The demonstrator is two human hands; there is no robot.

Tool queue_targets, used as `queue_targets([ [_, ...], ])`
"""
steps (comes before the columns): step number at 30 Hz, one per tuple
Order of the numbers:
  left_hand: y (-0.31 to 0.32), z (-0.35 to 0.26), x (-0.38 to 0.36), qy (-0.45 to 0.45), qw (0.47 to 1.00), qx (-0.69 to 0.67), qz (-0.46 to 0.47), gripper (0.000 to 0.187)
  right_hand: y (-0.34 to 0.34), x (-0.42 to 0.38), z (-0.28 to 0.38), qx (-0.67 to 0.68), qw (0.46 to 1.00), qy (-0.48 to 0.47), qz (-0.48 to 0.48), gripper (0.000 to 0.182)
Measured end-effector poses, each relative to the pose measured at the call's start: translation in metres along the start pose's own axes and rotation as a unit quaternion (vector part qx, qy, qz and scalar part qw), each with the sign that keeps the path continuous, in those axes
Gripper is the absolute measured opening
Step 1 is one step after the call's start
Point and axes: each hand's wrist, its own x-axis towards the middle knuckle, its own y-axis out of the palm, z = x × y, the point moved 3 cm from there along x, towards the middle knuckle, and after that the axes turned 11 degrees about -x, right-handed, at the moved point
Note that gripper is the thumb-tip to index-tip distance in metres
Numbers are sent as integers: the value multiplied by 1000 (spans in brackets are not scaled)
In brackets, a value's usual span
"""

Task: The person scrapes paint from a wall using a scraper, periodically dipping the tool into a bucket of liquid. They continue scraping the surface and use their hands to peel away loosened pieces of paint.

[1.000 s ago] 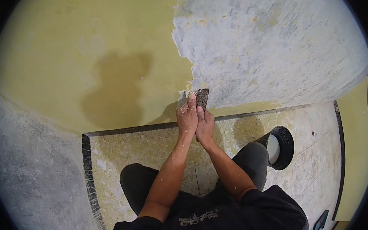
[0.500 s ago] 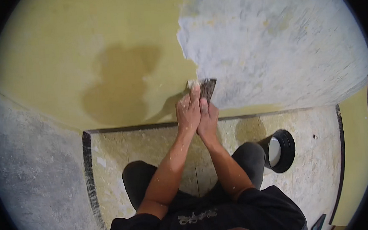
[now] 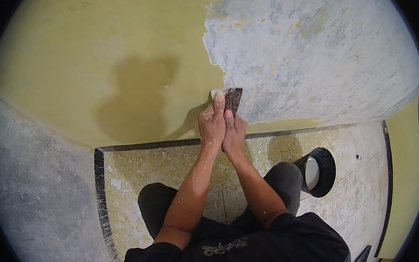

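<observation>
Both of my hands grip one scraper [image 3: 235, 99], whose wide, dirt-speckled blade rests against the wall. My left hand [image 3: 212, 123] is closed on it, with one finger stretched up along the blade and pale scrapings stuck around the fingertip. Pressed beside it, my right hand [image 3: 234, 133] is closed on the scraper too, its thumb on the blade's lower part. The handle is hidden by my hands. The blade sits at the ragged lower edge of the yellow paint [image 3: 182, 80], where the bared grey-white wall [image 3: 282, 69] begins.
A black bucket [image 3: 330, 171] with whitish contents stands on the floor by my right knee. Paint flakes litter the tiled floor [image 3: 126, 184]. A dark skirting strip [image 3: 162, 144] runs along the wall's foot. At left is a grey wall [image 3: 41, 199]; a dark flat object [image 3: 361, 256] lies lower right.
My hands and the scraper have shifted slightly left and up along the paint edge. Both hands keep their hold.
</observation>
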Motion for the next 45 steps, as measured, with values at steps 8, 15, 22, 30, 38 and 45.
queue_targets([
  [8,-19,86,-5,-50,997,65,-10,64,26,-32,-63,-4,999,35,-29,50],
  [15,-19,66,-10,-60,994,92,-15,63,20,-33,-48,5,996,85,2,46],
  [22,-23,66,-5,-71,992,107,6,60,32,-36,-51,73,990,124,-6,48],
  [30,-24,58,-5,-60,989,138,9,59,39,-37,-62,126,983,132,-10,48],
  [38,-21,67,-4,-52,997,52,-6,57,34,-36,-61,79,990,116,-1,43],
  [45,-25,57,-5,-26,992,121,0,58,30,-38,-44,22,985,172,13,45],
])
